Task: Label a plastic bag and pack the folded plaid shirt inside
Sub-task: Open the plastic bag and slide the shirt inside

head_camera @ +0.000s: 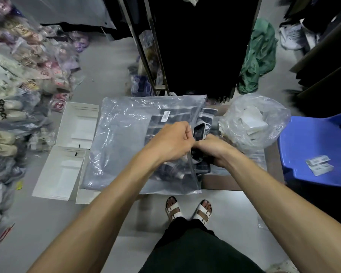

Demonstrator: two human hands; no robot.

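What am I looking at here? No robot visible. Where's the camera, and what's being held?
There is no machine: a person works with bare hands, and the single camera sits on their head, looking forward and down. That is why you see two forearms and sandalled feet.

The left hand pinches the open edge of a clear plastic bag. The right hand has its grip on a folded plaid shirt, which is partly inside the bag's mouth. A small white label shows on the bag.

Nearby: white flat boxes on the left, a crumpled clear bag of scraps and a blue plastic stool with label strips on the right.
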